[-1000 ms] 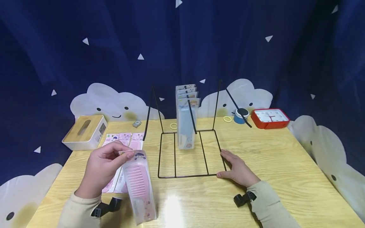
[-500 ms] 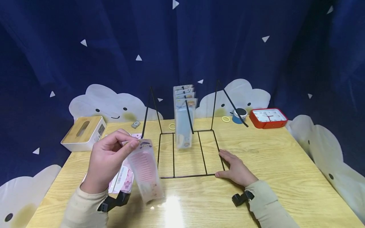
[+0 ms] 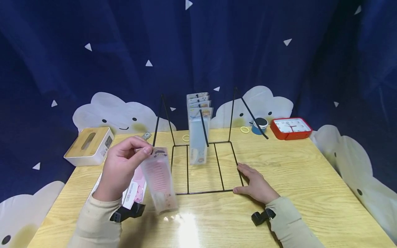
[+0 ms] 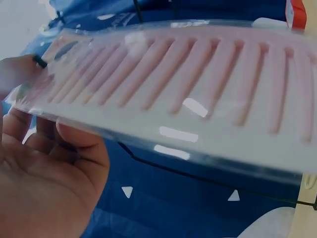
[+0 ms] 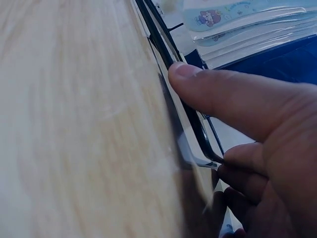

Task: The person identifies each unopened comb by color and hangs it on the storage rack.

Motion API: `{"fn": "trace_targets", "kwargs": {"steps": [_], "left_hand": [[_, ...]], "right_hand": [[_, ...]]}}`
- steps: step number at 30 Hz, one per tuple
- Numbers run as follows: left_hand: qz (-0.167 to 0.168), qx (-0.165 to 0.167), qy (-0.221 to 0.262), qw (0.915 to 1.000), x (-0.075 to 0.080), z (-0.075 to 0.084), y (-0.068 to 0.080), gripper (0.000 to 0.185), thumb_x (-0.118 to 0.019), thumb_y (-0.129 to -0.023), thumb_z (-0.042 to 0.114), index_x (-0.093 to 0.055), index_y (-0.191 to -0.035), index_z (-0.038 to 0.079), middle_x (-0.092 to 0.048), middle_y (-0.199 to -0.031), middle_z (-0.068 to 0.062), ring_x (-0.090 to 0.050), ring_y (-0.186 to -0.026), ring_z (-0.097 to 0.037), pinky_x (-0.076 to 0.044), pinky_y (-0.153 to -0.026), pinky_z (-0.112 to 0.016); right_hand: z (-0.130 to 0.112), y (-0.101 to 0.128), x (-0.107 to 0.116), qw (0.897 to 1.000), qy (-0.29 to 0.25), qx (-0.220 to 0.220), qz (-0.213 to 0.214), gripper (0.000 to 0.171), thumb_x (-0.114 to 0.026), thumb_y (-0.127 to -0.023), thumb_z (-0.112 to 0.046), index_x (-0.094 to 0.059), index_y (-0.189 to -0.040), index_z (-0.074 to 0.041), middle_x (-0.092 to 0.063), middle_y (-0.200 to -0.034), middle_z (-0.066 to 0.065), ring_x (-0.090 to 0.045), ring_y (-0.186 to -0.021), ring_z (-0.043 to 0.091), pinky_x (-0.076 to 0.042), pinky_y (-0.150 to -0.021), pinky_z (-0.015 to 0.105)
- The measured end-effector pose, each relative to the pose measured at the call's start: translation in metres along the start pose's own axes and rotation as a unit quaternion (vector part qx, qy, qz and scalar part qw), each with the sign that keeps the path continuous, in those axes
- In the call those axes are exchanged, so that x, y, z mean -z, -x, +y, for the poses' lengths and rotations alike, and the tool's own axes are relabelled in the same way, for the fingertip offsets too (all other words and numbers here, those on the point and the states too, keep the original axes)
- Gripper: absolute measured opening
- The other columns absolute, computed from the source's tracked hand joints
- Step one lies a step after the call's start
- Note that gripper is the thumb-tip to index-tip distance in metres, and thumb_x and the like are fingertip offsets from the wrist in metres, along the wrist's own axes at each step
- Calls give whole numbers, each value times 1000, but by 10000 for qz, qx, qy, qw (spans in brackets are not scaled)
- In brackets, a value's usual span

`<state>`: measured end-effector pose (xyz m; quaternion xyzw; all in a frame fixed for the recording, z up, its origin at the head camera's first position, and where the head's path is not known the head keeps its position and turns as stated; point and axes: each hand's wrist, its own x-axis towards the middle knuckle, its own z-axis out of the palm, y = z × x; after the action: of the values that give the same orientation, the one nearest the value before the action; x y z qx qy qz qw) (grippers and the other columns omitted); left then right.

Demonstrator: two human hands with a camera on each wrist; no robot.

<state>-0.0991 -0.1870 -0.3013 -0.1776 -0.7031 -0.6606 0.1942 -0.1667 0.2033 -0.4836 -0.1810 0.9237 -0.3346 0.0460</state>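
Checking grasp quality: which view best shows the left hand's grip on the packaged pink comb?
The head view: the left hand pinches the pink comb by its top edge. The left wrist view fills with comb teeth, fingers at the edge only. The right wrist view shows none of it.

Left wrist view: packaged pink comb (image 4: 168, 99) fills most of the frame, right end cut off by the picture edge; glare patches on the wrapper. Left hand (image 4: 44, 183) cut off at left and bottom edges; only the palm and parts of fingers show.

Right wrist view: right hand (image 5: 257, 148) cut off at right and bottom edges; fingers under the thumb partly hidden. Wire rack (image 5: 168, 64) base blurred, seen only as a short stretch. Wooden table (image 5: 74, 124) out of focus.

Head view: print on the hanging comb packs (image 3: 198, 137) too small to read; rear packs mostly hidden behind the front one. Clock (image 3: 289, 127) numerals not legible. Both forearms cut off by the bottom edge.
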Motion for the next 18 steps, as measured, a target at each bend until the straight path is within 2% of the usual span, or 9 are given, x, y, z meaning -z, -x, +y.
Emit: {"fn": "trace_targets", "kwargs": {"steps": [4,10,14,18], "left_hand": [[76,202,-168,9996,1,-8,-11,5,-70,-92,0,-69,-92,-5,-67,-85,-1,-61,-73,-10,-49,-67,-22],[198,422,-678,9966,1,-20,-39,10,-70,-95,8,-70,-95,-2,-68,-84,4,-60,-78,-10,-50,-72,-21],[107,700,-488,9963,3,-31,-65,19,-70,-96,18,-69,-99,0,-66,-87,6,-59,-85,-11,-49,-77,-22],[49,966,-342,9947,5,-41,-94,11,-69,-97,21,-72,-96,10,-63,-86,6,-56,-84,-11,-46,-71,-22]], "right_hand": [[0,1,0,10000,-6,-71,-7,98,-87,-77,-40,-40,-152,-1,-37,-158,17,-27,-147,42,-27,-113,62],[-2,2,1,10000,41,-48,3,96,-86,-77,-41,-41,-151,0,-38,-157,18,-28,-146,43,-27,-112,63],[-2,2,1,10000,72,-32,-2,95,-86,-77,-43,-43,-150,1,-39,-157,18,-29,-145,45,-28,-111,64],[-3,2,1,9999,100,-22,2,95,-85,-78,-44,-43,-150,0,-39,-157,17,-29,-145,45,-28,-111,65]]}}
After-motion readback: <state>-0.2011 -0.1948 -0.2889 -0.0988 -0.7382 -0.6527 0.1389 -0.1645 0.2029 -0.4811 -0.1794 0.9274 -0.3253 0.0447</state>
